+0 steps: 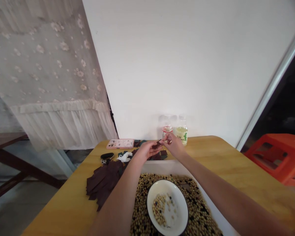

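Above the back edge of a white tray, my left hand (149, 150) holds a small dark brown piece (157, 144) on its fingers. My right hand (171, 143) touches the right end of that piece, its thumb and fingertips pinched together. Below the hands, the tray (172, 164) is filled with tan and dark beads (196, 203). An oval white bowl (178, 209) rests on the beads, with some loose beads inside. Left of the tray lies a pile of dark brown pieces (104, 178), partly behind my left forearm.
At the table's back stand two glasses, one red-rimmed (166, 129), one with green print (182, 135). A pink phone (120, 144), a black key fob (107, 155) and crumpled white tissue (125, 157) lie back left. An orange stool (280, 157) stands right of the table (236, 170).
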Demonstrator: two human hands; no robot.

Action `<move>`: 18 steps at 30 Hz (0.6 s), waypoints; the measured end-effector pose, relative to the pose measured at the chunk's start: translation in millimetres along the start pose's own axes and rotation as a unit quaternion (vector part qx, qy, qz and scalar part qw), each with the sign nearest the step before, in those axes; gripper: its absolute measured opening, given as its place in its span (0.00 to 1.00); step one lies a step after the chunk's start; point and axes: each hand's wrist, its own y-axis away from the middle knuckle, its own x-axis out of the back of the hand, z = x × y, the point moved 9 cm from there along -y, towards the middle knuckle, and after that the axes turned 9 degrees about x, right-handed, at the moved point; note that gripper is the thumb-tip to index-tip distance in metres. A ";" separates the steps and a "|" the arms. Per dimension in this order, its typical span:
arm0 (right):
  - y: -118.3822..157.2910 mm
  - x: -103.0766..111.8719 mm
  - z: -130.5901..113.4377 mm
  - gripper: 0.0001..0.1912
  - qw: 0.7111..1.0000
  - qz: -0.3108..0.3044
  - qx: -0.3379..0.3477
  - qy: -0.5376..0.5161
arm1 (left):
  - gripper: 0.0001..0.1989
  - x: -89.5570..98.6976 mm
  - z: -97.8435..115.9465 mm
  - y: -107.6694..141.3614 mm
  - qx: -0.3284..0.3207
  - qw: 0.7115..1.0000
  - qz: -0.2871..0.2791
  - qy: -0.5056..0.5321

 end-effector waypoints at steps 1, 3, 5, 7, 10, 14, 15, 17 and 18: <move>0.1 0.1 0.0 0.10 1.000 0.000 0.000 0.001 | 0.08 -0.2 0.1 0.0 0.000 1.000 -0.001 -0.001; 0.4 0.4 0.2 0.10 1.000 0.002 -0.002 -0.005 | 0.09 -0.5 0.0 -0.2 -0.001 1.000 -0.005 -0.005; 0.4 0.8 0.9 0.10 1.000 0.005 -0.005 -0.023 | 0.09 -0.9 -0.3 -0.5 0.000 1.000 -0.008 -0.010; 0.2 2.1 2.1 0.09 0.999 0.013 -0.010 -0.038 | 0.09 -1.7 -0.4 -0.2 0.000 1.000 -0.013 -0.015; -0.4 4.6 4.3 0.08 0.999 0.026 -0.018 -0.041 | 0.09 -3.2 0.6 1.1 -0.004 1.000 -0.020 -0.019; -1.2 4.2 6.0 0.08 0.999 0.027 -0.018 -0.041 | 0.10 -4.2 1.3 2.1 -0.004 1.000 -0.024 -0.019; -1.4 3.7 6.3 0.08 0.999 0.026 -0.017 -0.044 | 0.10 -4.1 1.1 2.1 -0.003 1.000 -0.023 -0.019; -1.4 3.0 6.8 0.08 0.999 0.026 -0.013 -0.042 | 0.09 -3.3 0.7 2.3 0.000 1.000 -0.017 -0.016; -1.3 2.9 7.1 0.08 0.999 0.026 -0.012 -0.036 | 0.09 -3.2 0.4 2.5 0.001 1.000 -0.015 -0.015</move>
